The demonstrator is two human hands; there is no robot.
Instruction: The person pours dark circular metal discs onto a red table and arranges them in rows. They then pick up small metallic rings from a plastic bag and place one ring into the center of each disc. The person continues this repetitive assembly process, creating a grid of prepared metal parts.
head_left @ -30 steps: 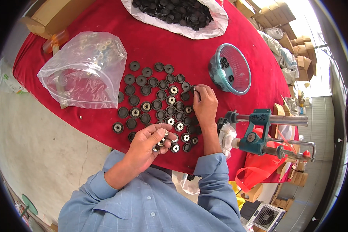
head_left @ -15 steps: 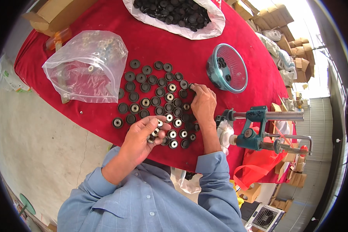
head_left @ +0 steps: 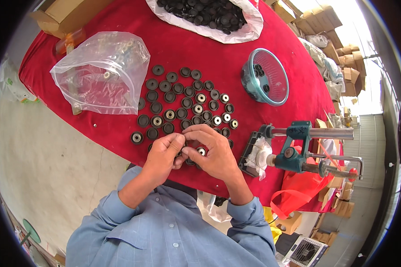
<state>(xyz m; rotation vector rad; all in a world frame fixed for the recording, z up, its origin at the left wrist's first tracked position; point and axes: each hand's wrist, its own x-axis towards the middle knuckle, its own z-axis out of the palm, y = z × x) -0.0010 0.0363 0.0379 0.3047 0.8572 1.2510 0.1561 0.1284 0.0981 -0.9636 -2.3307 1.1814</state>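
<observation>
My left hand (head_left: 162, 155) is closed around small metal ball bearings, now mostly hidden by the fingers. Against it, my right hand (head_left: 211, 149) curls its thumb and fingers in at the same spot; what they pinch is hidden. Beneath and beyond both hands lie several round black caps (head_left: 169, 97) in loose rows on the red cloth. Some caps hold a shiny bearing (head_left: 225, 97) in the middle, mostly on the right side of the group. One cap with a bearing (head_left: 137, 137) lies apart at the left.
A clear zip bag (head_left: 107, 75) with bearings lies at the left. Black caps fill a white sack (head_left: 254, 31) at the far side. A blue basket (head_left: 285, 84) holds a few black pieces. The green hand press (head_left: 289, 153) stands at the right, beside a red bag (head_left: 298, 191).
My right hand has drawn back from the right side of the caps to meet my left hand. Bearings now show in more caps on the right side.
</observation>
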